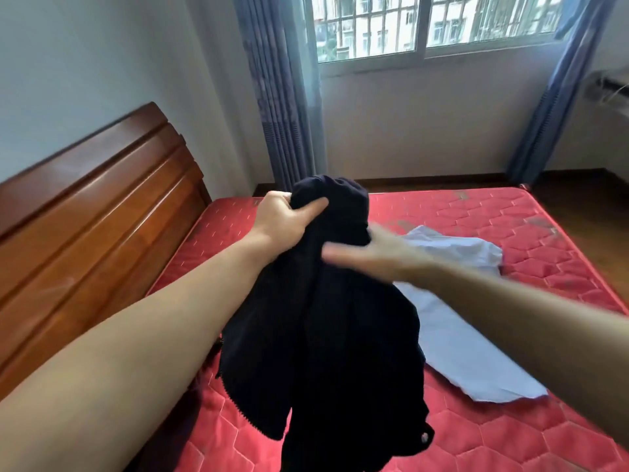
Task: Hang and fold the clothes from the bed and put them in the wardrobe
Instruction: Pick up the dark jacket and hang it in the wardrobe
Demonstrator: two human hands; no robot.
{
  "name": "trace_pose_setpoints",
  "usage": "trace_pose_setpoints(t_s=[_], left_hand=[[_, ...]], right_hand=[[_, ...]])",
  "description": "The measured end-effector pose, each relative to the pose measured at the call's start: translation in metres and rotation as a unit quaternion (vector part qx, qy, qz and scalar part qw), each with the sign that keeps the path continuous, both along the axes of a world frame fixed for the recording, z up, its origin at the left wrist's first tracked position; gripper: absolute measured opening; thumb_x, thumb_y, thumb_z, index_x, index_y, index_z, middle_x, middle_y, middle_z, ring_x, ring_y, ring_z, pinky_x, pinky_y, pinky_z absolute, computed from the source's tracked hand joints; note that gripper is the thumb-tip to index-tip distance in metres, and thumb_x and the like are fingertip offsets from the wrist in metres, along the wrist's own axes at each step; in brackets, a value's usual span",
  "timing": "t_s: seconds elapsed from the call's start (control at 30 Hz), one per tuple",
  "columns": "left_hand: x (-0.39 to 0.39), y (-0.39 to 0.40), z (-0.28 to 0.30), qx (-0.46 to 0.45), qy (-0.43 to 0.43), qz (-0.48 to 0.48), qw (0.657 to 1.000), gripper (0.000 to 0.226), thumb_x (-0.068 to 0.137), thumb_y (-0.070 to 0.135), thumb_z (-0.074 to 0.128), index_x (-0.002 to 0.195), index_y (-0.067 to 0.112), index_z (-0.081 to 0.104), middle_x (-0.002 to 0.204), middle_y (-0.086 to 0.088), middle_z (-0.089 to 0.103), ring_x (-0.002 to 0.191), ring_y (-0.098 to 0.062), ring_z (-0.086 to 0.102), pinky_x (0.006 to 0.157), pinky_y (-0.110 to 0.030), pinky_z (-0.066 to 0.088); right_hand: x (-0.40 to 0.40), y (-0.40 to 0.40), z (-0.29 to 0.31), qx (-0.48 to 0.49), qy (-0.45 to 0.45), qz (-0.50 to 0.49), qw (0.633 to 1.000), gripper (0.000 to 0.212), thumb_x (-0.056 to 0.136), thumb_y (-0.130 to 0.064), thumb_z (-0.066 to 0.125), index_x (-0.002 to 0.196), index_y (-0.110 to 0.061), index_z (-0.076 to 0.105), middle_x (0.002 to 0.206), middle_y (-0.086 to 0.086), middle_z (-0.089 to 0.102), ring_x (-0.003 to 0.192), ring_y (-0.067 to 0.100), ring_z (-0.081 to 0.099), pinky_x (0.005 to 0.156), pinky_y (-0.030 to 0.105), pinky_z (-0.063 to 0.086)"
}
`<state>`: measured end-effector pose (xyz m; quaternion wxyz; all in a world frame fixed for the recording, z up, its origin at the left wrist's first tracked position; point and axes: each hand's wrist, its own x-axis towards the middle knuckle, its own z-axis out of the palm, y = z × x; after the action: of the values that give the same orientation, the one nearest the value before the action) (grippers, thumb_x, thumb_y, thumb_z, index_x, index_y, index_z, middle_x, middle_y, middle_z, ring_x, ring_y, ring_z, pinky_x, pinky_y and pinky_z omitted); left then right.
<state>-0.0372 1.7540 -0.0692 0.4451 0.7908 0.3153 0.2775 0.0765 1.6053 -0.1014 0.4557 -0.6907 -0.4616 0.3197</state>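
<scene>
Dark navy fleece garment: bunched top gripped by left hand, hanging lengthwise; right hand (blurred, fingers straight) touching alongside.

No legible text, labels or numbers anywhere.

Window centre back, barred. Curtain hangs left of window, second curtain right. Headboard far left of window, below.
</scene>
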Motion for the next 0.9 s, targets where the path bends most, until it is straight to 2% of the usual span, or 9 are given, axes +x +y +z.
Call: trace_pose_setpoints(t_s=[0.07, 0.13, 0.23, 0.37, 0.47, 0.6, 0.73, 0.83, 0.9], left_hand=[[-0.004, 0.004, -0.001, -0.022, -0.005, -0.011, 1.0, 0.026, 0.081, 0.038, 0.077, 0.079, 0.012, 0.077, 0.08, -0.002, 0.077, 0.078, -0.02, 0.074, 0.077, -0.046, 0.06], [-0.012, 0.008, 0.0, -0.008, 0.027, -0.04, 0.999, 0.026, 0.08, 0.04, 0.077, 0.077, 0.014, 0.077, 0.079, 0.0, 0.077, 0.076, -0.018, 0.074, 0.076, -0.045, 0.061], [-0.026, 0.013, 0.007, -0.004, 0.077, -0.088, 0.993, 0.023, 0.08, 0.037, 0.078, 0.072, 0.016, 0.077, 0.079, -0.003, 0.077, 0.077, -0.02, 0.074, 0.076, -0.044, 0.061], [-0.04, 0.018, 0.028, -0.026, 0.137, -0.143, 0.98, 0.016, 0.078, 0.03, 0.081, 0.074, 0.015, 0.078, 0.082, -0.005, 0.077, 0.079, -0.019, 0.074, 0.068, -0.031, 0.06], [-0.045, 0.014, 0.043, -0.053, 0.127, -0.157, 0.978, 0.012, 0.081, 0.02, 0.078, 0.079, 0.009, 0.076, 0.082, -0.008, 0.076, 0.076, -0.019, 0.074, 0.06, -0.026, 0.058], [-0.036, 0.006, 0.065, -0.097, -0.005, -0.112, 0.989, 0.021, 0.086, 0.025, 0.073, 0.071, 0.01, 0.071, 0.069, -0.004, 0.073, 0.063, -0.014, 0.07, 0.054, -0.023, 0.054], [-0.026, 0.003, 0.086, -0.133, -0.087, -0.079, 0.984, 0.025, 0.086, 0.03, 0.074, 0.071, 0.012, 0.065, 0.064, -0.002, 0.07, 0.058, -0.012, 0.068, 0.055, -0.023, 0.054], [-0.023, 0.001, 0.091, -0.15, -0.101, -0.08, 0.98, 0.027, 0.084, 0.034, 0.075, 0.064, 0.017, 0.067, 0.065, -0.001, 0.071, 0.06, -0.012, 0.069, 0.057, -0.022, 0.054], [-0.022, 0.0, 0.091, -0.155, -0.101, -0.084, 0.979, 0.028, 0.085, 0.036, 0.073, 0.066, 0.017, 0.067, 0.064, 0.0, 0.071, 0.06, -0.011, 0.069, 0.056, -0.022, 0.054]], right_hand=[[-0.013, -0.016, -0.026, -0.022, -0.086, 0.012, 0.996, 0.039, 0.077, -0.04, 0.077, 0.112, -0.031, 0.064, 0.1, -0.014, 0.071, 0.094, 0.003, 0.066, 0.083, 0.022, 0.053], [0.001, -0.019, -0.018, -0.075, -0.228, 0.024, 0.97, 0.017, 0.084, -0.033, 0.07, 0.093, -0.018, 0.069, 0.087, -0.003, 0.071, 0.081, 0.013, 0.065, 0.072, 0.02, 0.049], [0.031, -0.016, 0.025, -0.192, -0.375, 0.129, 0.898, 0.031, 0.089, -0.033, 0.063, 0.062, -0.025, 0.051, 0.065, -0.009, 0.056, 0.054, 0.004, 0.05, 0.046, 0.014, 0.035], [0.052, 0.007, 0.063, -0.248, -0.475, 0.16, 0.829, 0.023, 0.084, -0.024, 0.064, 0.066, -0.027, 0.05, 0.071, -0.01, 0.056, 0.062, 0.007, 0.052, 0.051, 0.023, 0.035], [0.052, 0.015, 0.063, -0.202, -0.443, 0.096, 0.868, 0.011, 0.082, -0.011, 0.058, 0.078, -0.021, 0.062, 0.079, -0.002, 0.064, 0.072, 0.02, 0.057, 0.055, 0.026, 0.038], [0.032, 0.012, 0.021, -0.024, -0.411, -0.087, 0.907, 0.027, 0.083, -0.02, 0.06, 0.109, -0.017, 0.064, 0.107, 0.007, 0.063, 0.097, 0.031, 0.059, 0.08, 0.037, 0.048], [-0.008, -0.017, -0.026, 0.181, -0.214, -0.082, 0.956, 0.054, 0.078, -0.029, 0.066, 0.13, -0.024, 0.05, 0.123, -0.003, 0.055, 0.11, 0.01, 0.054, 0.095, 0.035, 0.047], [-0.022, -0.029, -0.054, 0.137, -0.096, -0.065, 0.984, 0.078, 0.074, -0.049, 0.072, 0.142, -0.034, 0.036, 0.134, -0.01, 0.054, 0.123, 0.005, 0.052, 0.104, 0.03, 0.041], [-0.023, -0.022, -0.063, 0.075, -0.048, -0.05, 0.995, 0.062, 0.077, -0.044, 0.074, 0.133, -0.036, 0.047, 0.121, -0.015, 0.064, 0.111, 0.0, 0.06, 0.1, 0.032, 0.047]])
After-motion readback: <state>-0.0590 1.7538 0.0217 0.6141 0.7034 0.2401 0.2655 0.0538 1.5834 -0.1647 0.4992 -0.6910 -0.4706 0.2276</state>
